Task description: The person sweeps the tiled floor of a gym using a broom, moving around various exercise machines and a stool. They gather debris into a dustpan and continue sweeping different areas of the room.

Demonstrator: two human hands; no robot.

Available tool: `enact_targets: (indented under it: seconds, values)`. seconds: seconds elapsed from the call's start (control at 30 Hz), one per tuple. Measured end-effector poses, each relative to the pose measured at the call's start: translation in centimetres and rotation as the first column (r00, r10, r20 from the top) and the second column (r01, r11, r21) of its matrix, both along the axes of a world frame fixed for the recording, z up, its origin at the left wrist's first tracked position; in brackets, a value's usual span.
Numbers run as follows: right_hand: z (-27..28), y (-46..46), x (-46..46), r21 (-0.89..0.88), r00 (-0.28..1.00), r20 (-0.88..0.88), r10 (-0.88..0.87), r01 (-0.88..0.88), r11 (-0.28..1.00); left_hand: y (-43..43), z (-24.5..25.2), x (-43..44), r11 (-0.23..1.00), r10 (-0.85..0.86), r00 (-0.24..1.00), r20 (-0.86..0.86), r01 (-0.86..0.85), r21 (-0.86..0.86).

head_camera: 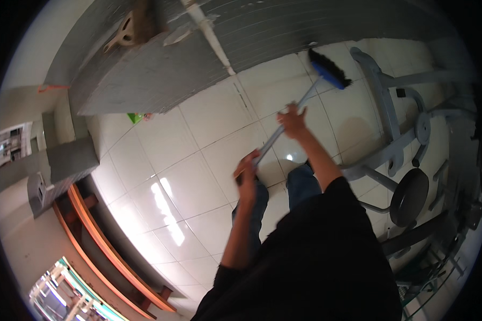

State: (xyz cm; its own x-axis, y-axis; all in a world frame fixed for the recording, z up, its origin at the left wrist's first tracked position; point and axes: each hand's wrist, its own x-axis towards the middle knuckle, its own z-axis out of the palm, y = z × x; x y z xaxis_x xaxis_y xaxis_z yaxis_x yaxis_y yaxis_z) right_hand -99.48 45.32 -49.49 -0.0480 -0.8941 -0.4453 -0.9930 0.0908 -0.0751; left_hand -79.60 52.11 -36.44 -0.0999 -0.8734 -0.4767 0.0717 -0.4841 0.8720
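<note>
A broom with a pale handle [272, 140] slants across the view over the tiled floor. Its blue head with dark bristles [329, 72] is at the upper right, near the foot of the grey wall. My left hand [247, 170] is closed around the handle near its upper end. Farther down, my right hand [293, 122] grips the handle loosely, some fingers spread and slightly blurred. My legs in blue jeans [301, 184] stand below the handle.
Grey metal exercise equipment [385, 154] with a round black pad [409, 197] stands at the right. An orange-brown wooden bench [112, 257] lines the left wall. A small green object [135, 117] lies near the grey partition [132, 84]. A white pipe [213, 38] meets the floor.
</note>
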Motion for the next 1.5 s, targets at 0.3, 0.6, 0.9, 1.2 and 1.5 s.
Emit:
enact_targets:
  seconds: [0.3,0.6,0.9,1.2,1.5]
  values:
    - [10.5,7.8,35.5,0.004,0.687,0.699,0.195,-0.277,0.961,10.5,16.4,27.9,0.882,0.449,0.803,0.393,-0.468,-0.052]
    - [21.2,5.2,28.0,-0.181,0.515,0.750,0.414,-0.442,0.879,8.0,24.2,26.6,0.845,0.506,0.741,0.441,-0.325,-0.424]
    - [17.7,8.7,-2.5,0.339,0.591,0.805,-0.055,-0.381,0.860,3.3,13.8,2.9,0.891,-0.355,0.863,-0.359,0.195,-0.411]
    - [8.7,17.6,-0.1,0.034,0.931,0.344,-0.121,0.116,0.993,12.3,9.2,-0.3,0.949,-0.024,0.980,-0.197,-0.040,-0.314]
    - [17.2,16.6,19.8,-0.261,0.663,0.649,0.372,-0.265,0.928,15.9,27.2,6.6,0.909,0.233,0.925,0.301,-0.098,-0.405]
